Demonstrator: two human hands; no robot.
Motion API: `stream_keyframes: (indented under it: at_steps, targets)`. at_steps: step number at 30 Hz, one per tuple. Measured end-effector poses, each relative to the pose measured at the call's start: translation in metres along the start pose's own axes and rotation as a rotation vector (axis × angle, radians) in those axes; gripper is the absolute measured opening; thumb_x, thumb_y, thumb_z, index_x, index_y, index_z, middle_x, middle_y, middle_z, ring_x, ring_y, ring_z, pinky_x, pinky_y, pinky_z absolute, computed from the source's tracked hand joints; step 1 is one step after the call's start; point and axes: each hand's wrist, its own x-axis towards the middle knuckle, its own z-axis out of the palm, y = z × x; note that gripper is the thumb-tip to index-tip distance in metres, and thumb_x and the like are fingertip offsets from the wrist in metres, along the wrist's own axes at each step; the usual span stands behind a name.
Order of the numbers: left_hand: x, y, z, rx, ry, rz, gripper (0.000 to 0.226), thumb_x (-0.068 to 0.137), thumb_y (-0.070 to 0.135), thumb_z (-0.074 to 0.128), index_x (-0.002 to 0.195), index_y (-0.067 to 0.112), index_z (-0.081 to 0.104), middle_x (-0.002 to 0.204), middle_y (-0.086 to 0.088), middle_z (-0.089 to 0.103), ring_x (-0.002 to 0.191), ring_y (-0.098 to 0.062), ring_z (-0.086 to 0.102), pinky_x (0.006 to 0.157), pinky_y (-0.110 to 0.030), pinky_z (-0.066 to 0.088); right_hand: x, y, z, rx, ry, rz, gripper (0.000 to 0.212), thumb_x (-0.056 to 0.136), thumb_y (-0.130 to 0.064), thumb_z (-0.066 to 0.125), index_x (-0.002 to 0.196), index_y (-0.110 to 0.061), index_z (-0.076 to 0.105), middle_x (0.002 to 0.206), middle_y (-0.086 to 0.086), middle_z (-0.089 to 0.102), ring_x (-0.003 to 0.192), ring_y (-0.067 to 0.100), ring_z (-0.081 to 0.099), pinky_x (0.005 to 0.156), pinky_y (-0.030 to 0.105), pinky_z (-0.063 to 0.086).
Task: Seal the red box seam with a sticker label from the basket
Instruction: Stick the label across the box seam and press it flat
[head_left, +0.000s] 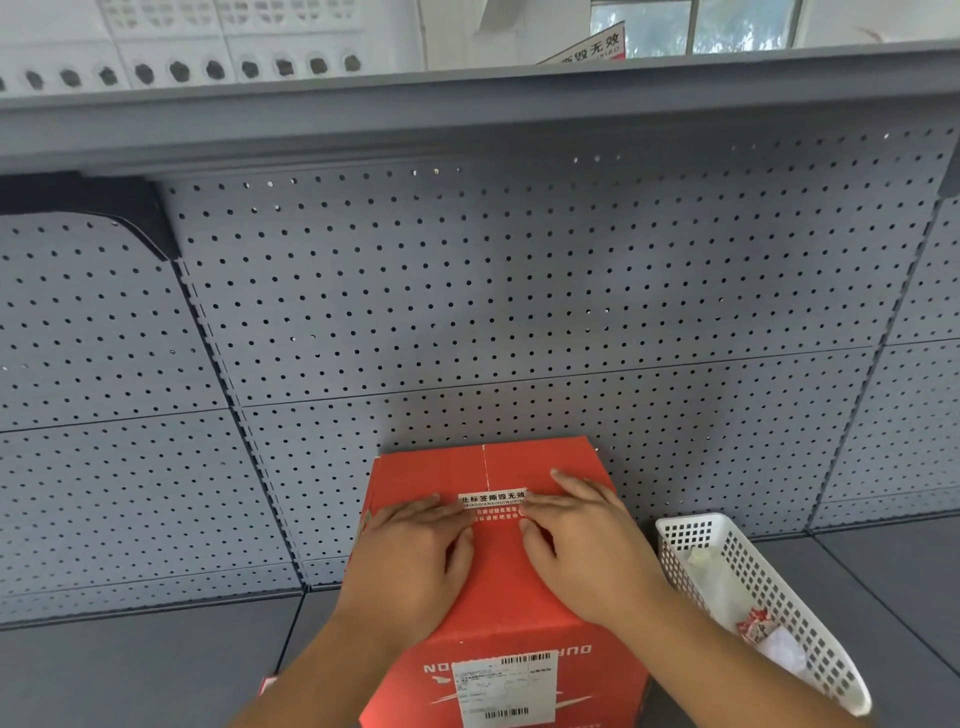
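Red box (498, 571) on grey shelf (156, 670), against pegboard (467, 312). Sticker label (493, 505) laid across top seam, pinned at its ends by left hand (410, 561) and right hand (582, 540), both flat, fingers extended. White basket (810, 613) just right, holding perhaps more labels.

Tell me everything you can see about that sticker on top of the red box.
The sticker label is a small rectangle lying flat on top of the red box, across its centre seam. Its upper band is white with black Chinese characters; the lower part is red with white print. It looks like thin paper or film. The left hand and the right hand press on its two ends with their fingertips.
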Motion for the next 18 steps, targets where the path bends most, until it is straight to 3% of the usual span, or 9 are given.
stream_keyframes:
  at_steps: [5,7,9,12,15,18]
  targets:
    - [-0.003,0.002,-0.002,0.020,0.095,-0.046,0.037,0.093,0.040,0.048,0.096,0.023,0.081,0.105,0.008,0.080,0.106,-0.016,0.071,0.093,-0.039,0.053,-0.002,-0.002,-0.001,-0.014,0.036,0.018,0.044,0.094,-0.045,0.042,0.113,-0.024,0.076,0.124,-0.009,0.072,0.135,0.014,0.047,0.109,0.042,0.041]
    - [-0.002,0.003,-0.002,-0.023,0.068,-0.018,0.037,0.094,0.042,0.047,0.112,0.028,0.076,0.116,0.010,0.076,0.111,-0.016,0.067,0.093,-0.040,0.052,-0.004,-0.004,-0.005,0.018,-0.001,-0.030,0.044,0.095,-0.047,0.042,0.124,-0.028,0.068,0.133,-0.014,0.066,0.138,0.011,0.041,0.109,0.042,0.037]
    - [0.000,0.004,-0.003,-0.088,-0.036,0.043,0.047,0.097,0.050,0.041,0.137,0.037,0.061,0.141,0.015,0.062,0.129,-0.012,0.054,0.106,-0.041,0.044,-0.005,-0.006,-0.009,0.046,-0.074,-0.094,0.043,0.098,-0.049,0.040,0.133,-0.036,0.060,0.141,-0.021,0.057,0.141,0.007,0.034,0.110,0.042,0.033]
    - [0.004,0.002,-0.005,-0.160,-0.210,0.057,0.055,0.097,0.063,0.027,0.146,0.047,0.047,0.156,0.022,0.043,0.143,-0.007,0.036,0.118,-0.043,0.030,-0.004,-0.007,-0.011,0.041,-0.103,-0.121,0.040,0.099,-0.050,0.040,0.131,-0.040,0.062,0.140,-0.024,0.057,0.138,0.007,0.035,0.107,0.041,0.033]
    - [0.004,-0.001,-0.005,-0.169,-0.165,0.033,0.050,0.097,0.061,0.031,0.137,0.047,0.057,0.147,0.023,0.054,0.139,-0.007,0.043,0.113,-0.048,0.037,-0.004,-0.006,-0.008,0.011,-0.030,-0.083,0.037,0.097,-0.047,0.044,0.121,-0.037,0.071,0.129,-0.023,0.066,0.129,0.009,0.045,0.100,0.038,0.039]
    - [-0.002,-0.002,-0.001,-0.089,-0.025,-0.010,0.040,0.096,0.052,0.043,0.122,0.042,0.071,0.130,0.021,0.068,0.126,-0.008,0.058,0.104,-0.044,0.046,-0.005,-0.004,-0.006,0.005,0.031,-0.019,0.037,0.092,-0.045,0.047,0.109,-0.033,0.078,0.118,-0.020,0.072,0.119,0.009,0.050,0.095,0.040,0.047]
